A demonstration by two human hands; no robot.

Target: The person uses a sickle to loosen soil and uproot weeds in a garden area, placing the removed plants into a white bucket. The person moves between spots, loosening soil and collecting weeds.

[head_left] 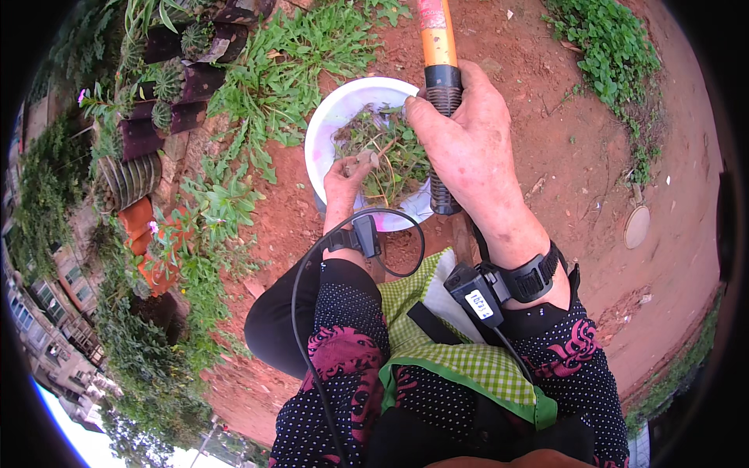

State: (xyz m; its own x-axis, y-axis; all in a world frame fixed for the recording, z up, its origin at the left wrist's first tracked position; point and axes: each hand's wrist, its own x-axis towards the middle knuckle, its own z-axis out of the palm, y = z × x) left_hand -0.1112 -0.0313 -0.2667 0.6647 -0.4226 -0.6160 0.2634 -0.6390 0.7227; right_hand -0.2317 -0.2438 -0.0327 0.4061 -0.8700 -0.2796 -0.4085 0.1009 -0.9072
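Observation:
My right hand (477, 137) is closed around the black ribbed grip (445, 96) of a tool with an orange shaft (439, 44). The tool's far end runs out of view at the top. A white plastic basin (322, 131) with pinkish stains sits on the ground before me. Pulled weeds (389, 143), green leaves mixed with dry stems and roots, lie in it. Over the basin's near left side is my left hand (345, 184), its fingers curled and soiled at the tips by the weeds. Whether something is pinched between them is unclear.
Bare reddish soil (573, 152) surrounds the basin. Leafy plants (292, 52) grow at the left, beside dark roof tiles (196, 88) and orange pots (155, 245). A green patch (614, 58) and a round disc (636, 227) lie to the right. A black cable (298, 304) loops from my left wrist.

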